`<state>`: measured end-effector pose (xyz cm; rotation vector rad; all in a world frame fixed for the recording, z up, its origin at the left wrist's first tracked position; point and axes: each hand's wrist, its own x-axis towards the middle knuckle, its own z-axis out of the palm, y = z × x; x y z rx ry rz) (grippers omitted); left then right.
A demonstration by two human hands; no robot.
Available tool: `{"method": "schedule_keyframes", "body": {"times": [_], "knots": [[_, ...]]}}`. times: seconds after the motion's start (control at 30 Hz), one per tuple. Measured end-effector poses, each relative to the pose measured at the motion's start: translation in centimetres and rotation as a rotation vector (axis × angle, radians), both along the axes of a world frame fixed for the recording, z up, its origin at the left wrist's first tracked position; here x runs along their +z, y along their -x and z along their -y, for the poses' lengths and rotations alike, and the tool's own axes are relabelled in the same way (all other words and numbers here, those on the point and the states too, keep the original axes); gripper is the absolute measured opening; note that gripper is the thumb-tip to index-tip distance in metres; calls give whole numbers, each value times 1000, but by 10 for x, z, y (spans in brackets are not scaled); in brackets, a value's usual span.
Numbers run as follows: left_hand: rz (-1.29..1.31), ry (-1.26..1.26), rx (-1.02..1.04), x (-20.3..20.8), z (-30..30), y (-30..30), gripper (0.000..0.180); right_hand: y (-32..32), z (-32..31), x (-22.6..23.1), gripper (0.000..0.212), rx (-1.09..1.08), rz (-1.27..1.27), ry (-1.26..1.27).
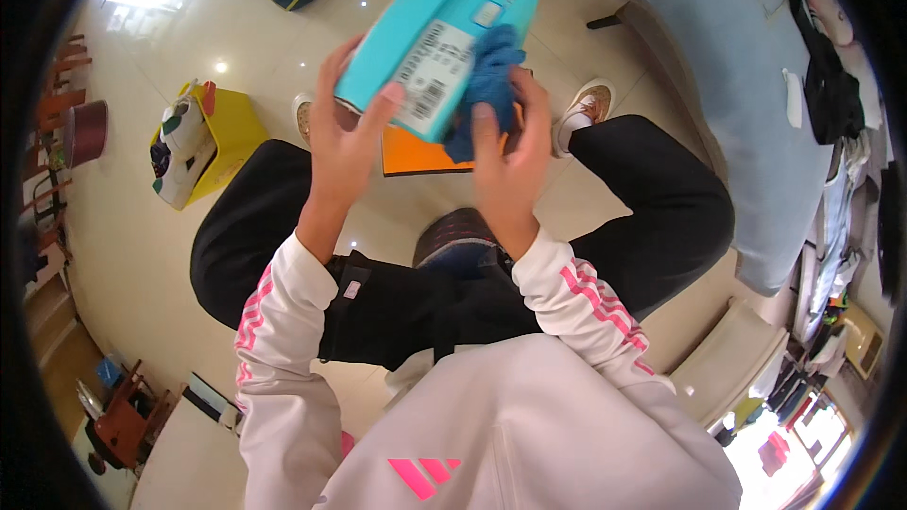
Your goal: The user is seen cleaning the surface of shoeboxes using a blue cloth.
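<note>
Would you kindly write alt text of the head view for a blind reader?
A person's left hand grips a turquoise box while the right hand holds a blue cloth by its right side. Below is a partly hidden orange box; at left, a yellow box with shoes.

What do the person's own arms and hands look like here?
The left hand and right hand are bare, without gloves. The left sleeve and right sleeve are long, loose and off-white, ending at the wrists, each with pink stripes along its outer side. No cables show on either arm.
</note>
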<state>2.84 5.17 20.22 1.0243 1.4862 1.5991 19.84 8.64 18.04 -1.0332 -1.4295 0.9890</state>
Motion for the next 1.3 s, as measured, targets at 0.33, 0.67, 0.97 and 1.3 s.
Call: {"method": "schedule_keyframes", "body": {"times": [0.33, 0.67, 0.97, 1.3], "knots": [[531, 12, 244, -32, -2, 75, 40, 67, 2, -21, 56, 282, 277, -352], [572, 46, 281, -53, -2, 97, 29, 24, 12, -142, 45, -171, 371, 107], [579, 43, 271, -48, -3, 102, 40, 74, 29, -78, 45, -101, 276, 63], [551, 42, 244, -46, -4, 101, 36, 95, -28, -20, 51, 249, 272, -335]]}}
